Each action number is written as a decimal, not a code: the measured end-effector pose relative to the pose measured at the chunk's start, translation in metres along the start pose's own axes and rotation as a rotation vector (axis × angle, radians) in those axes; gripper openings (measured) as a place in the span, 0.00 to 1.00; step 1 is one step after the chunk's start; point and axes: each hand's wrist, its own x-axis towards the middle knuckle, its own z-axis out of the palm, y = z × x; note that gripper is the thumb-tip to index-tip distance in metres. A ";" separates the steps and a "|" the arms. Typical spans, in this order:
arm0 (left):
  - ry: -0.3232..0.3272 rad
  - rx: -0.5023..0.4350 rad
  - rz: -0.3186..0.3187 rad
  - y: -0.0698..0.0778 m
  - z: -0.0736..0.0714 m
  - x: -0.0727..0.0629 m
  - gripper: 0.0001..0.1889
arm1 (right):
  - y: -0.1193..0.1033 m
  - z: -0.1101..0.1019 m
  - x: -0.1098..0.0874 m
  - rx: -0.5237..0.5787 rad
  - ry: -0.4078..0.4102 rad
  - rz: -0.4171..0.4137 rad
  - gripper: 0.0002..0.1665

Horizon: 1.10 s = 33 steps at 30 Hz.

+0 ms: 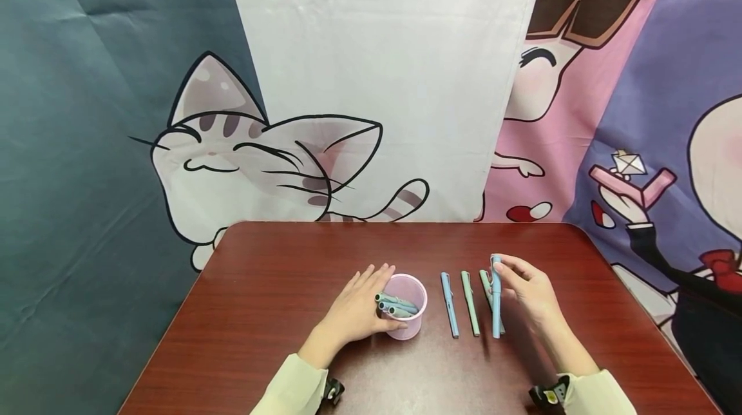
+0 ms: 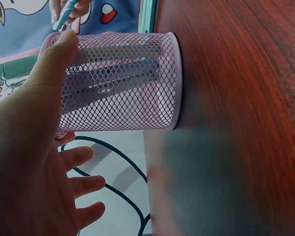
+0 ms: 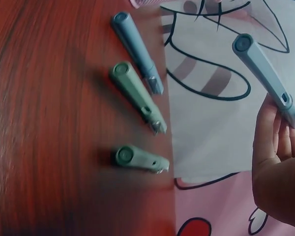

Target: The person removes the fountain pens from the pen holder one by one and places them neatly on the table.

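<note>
My left hand (image 1: 358, 308) is at a pink mesh pen cup (image 1: 406, 332), thumb across the front of its rim and index finger on the far side; the other fingers spread out beyond. Several blue and green pens (image 1: 400, 305) lean inside the cup, also visible through the mesh (image 2: 118, 105) in the left wrist view. My right hand (image 1: 530, 289) pinches a light blue pen (image 1: 496, 302) near its clip end, holding it raised over the table. Behind it lies a green pen (image 3: 137, 158), partly hidden in the head view.
Between the cup and the raised pen, a blue pen (image 1: 449, 305) and another green pen (image 1: 470, 304) lie side by side on the dark red wooden table (image 1: 261, 286). A cartoon-printed cloth (image 1: 377, 48) hangs behind the table's far edge.
</note>
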 end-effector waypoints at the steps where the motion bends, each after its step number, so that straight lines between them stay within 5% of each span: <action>1: -0.003 0.001 -0.004 0.000 0.000 0.000 0.59 | 0.001 -0.002 0.001 0.003 -0.003 0.005 0.17; 14: 0.001 0.020 -0.010 0.002 0.000 0.000 0.60 | 0.019 -0.030 0.013 0.072 -0.019 0.059 0.13; 33: 0.009 0.027 -0.007 0.002 -0.001 0.000 0.59 | 0.036 -0.059 0.035 -0.068 -0.049 0.187 0.11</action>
